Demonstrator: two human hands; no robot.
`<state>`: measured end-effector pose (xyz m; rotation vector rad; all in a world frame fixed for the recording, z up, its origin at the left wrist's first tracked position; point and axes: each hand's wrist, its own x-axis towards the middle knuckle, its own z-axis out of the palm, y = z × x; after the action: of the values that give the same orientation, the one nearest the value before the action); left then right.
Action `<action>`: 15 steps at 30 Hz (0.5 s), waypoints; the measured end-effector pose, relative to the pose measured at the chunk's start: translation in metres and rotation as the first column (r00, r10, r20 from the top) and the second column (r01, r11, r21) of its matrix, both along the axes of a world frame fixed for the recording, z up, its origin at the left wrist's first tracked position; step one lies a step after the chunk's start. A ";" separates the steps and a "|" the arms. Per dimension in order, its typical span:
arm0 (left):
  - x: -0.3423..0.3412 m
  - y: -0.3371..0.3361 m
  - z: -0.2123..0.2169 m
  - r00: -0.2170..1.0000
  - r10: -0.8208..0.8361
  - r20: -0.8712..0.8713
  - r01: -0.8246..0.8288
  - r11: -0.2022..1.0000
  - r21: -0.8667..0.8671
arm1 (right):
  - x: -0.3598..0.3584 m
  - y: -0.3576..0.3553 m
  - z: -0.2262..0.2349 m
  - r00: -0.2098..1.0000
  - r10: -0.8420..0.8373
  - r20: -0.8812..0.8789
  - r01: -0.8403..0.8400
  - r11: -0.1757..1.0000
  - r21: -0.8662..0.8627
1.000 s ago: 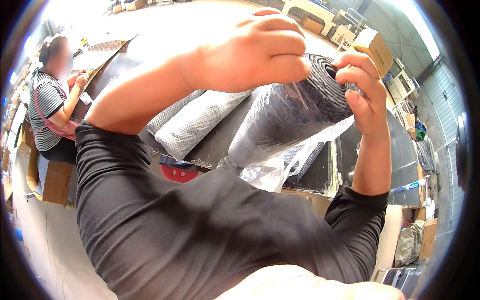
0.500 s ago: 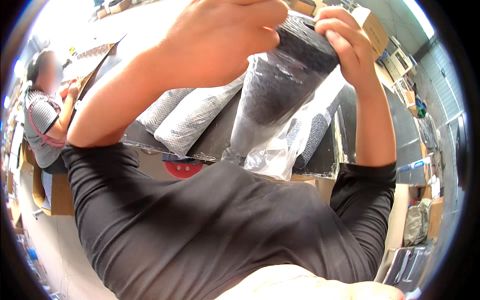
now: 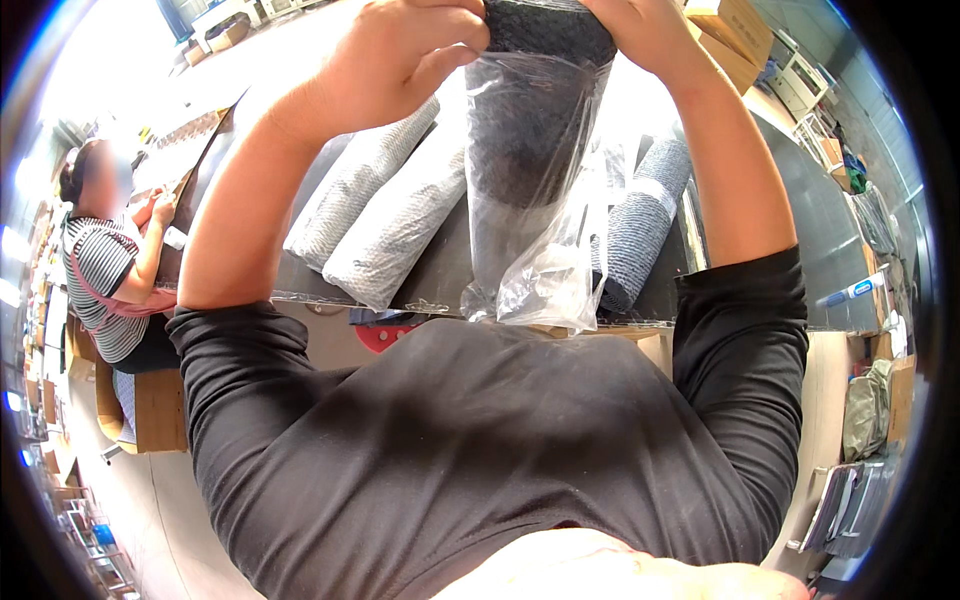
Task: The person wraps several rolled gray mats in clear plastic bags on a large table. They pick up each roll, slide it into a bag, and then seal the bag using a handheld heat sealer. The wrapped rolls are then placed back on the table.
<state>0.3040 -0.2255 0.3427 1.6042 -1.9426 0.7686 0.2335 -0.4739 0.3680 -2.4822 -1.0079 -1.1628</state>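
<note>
While both bare forearms rise from the lower corners toward the top centre of the frame, the left hand [image 3: 400, 55] curls its fingers [image 3: 455, 30] closed on the upper rim of a clear crinkled plastic bag [image 3: 535, 250]. The right hand [image 3: 650, 25], partly cut off by the top edge, pinches the opposite side of that rim. Inside the bag hangs a dark grey rolled textured mat [image 3: 525, 140], its top end poking out between the two hands; the bag's empty lower end dangles loose at frame centre. Behind it, on the dark table [image 3: 830, 230], lie two pale grey bagged rolls [image 3: 385, 215] left of centre and one darker grey roll [image 3: 640, 225] right of centre. At the left edge sits a person in a striped top [image 3: 100, 280].
</note>
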 end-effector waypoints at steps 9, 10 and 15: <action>-0.020 -0.020 -0.038 0.896 0.444 0.026 -0.443 0.896 -0.026 | 0.021 -0.020 -0.006 0.981 0.000 -0.194 0.025 0.992 0.125; -0.021 -0.017 -0.045 0.894 0.447 0.033 -0.448 0.893 0.036 | 0.017 -0.017 -0.007 0.977 0.025 -0.210 0.008 0.988 0.156; 0.025 0.015 -0.062 0.966 0.134 0.219 -0.091 0.976 -0.196 | -0.022 -0.022 -0.012 0.976 0.078 -0.205 -0.052 0.990 0.134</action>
<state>0.3293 -0.2101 0.2804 1.5811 -1.8812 1.1937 0.2116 -0.4962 0.3564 -2.3915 -0.9191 -0.8935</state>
